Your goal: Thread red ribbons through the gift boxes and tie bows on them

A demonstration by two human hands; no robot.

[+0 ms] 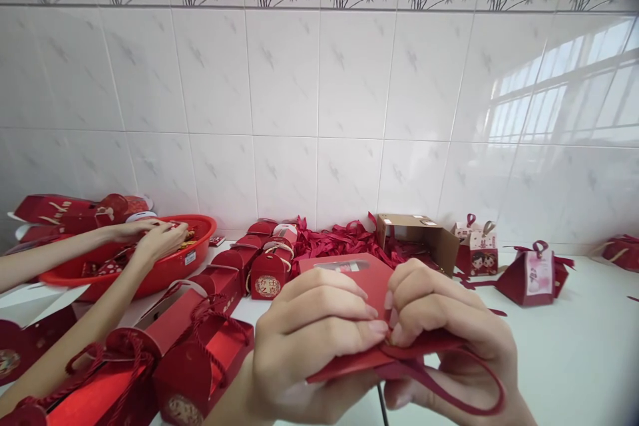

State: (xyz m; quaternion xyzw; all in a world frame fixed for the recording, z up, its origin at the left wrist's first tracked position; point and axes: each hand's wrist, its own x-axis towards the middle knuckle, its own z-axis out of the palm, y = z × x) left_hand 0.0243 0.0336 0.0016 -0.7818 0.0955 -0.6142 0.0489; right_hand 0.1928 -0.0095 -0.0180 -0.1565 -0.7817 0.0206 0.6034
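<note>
In the lower middle I hold a red folding gift box tilted between my two hands. My left hand is closed round its left side, the thumb hidden beneath. My right hand is closed on the right side, fingertips bent in at the near edge, close to the left fingertips. A dark red ribbon passes under the box and loops out below my right hand. My fingers hide what lies right at their tips.
At left a co-worker's hands reach into a red basin of small packets. Finished red boxes crowd the left side. Behind are a heap of ribbons and a cardboard box. A ribboned red box stands at right.
</note>
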